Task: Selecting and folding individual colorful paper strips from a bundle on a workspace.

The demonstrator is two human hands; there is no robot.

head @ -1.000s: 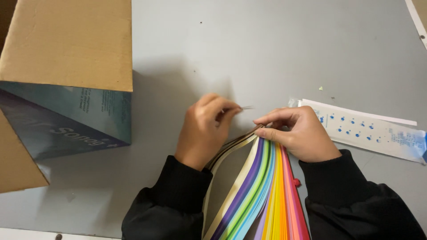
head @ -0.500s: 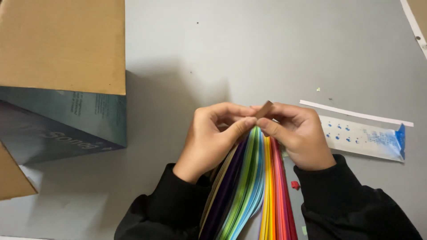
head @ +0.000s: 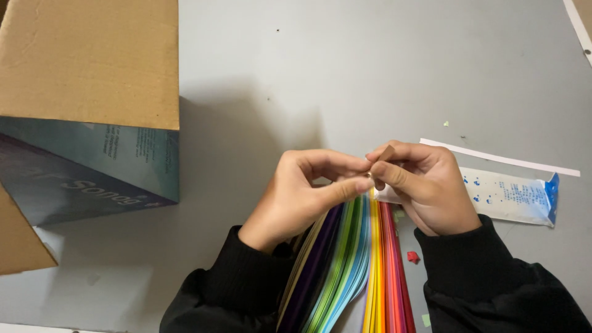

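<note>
- Fanning up from the near edge between your sleeves, the stack of coloured paper strips (head: 345,259) runs its long axis near-to-far, its far ends stopping right under your fingertips.
- Your left hand (head: 302,197) has thumb and forefinger closed together, the forefinger reaching right to touch the brown paper strip (head: 386,153).
- Your right hand (head: 425,185) clamps that same brown strip; it pokes up and far from the fingers, tilted rightward, equally close to both hands.
- Right of it on the grey counter (head: 345,80) lies a white-and-blue wrapper (head: 512,196); far left, a cardboard box (head: 92,105).
</note>
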